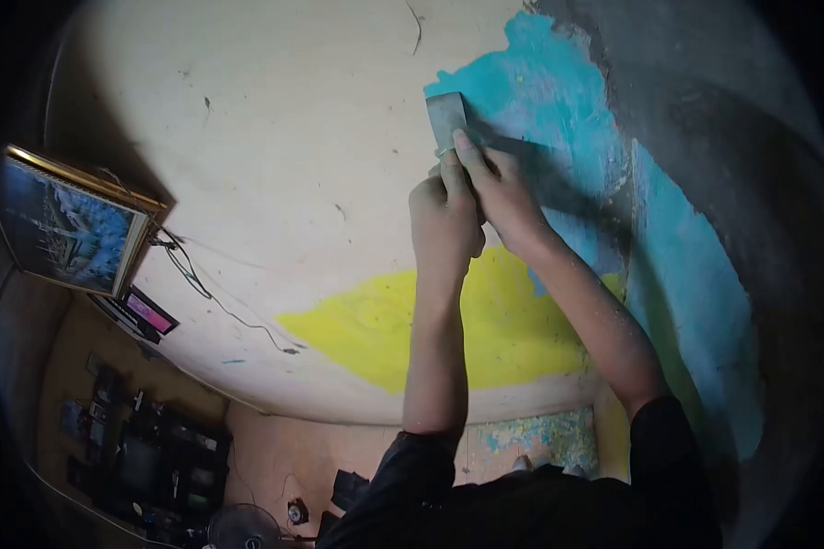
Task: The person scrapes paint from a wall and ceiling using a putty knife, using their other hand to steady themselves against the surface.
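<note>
Both my hands are wrapped around a flat metal scraper (446, 116), one beside the other. Its blade points up and rests against the wall, at the edge between the cream paint (275, 119) and an exposed turquoise patch (531, 87). My left hand (442, 215) grips the handle from below, and the fingers hide most of it. Beside it on the right, my right hand (502, 188) also closes on the tool, with its thumb reaching up along the base of the blade. Below the hands, a yellow patch (366, 320) shows on the wall.
At left hangs a gold-framed picture (78, 224) with a black cable (192, 274) trailing over the wall. Bare grey plaster (705, 64) lies at right. Paint flakes (558, 439) litter the floor below. A fan (244, 528) and dark furniture (156, 457) stand at lower left.
</note>
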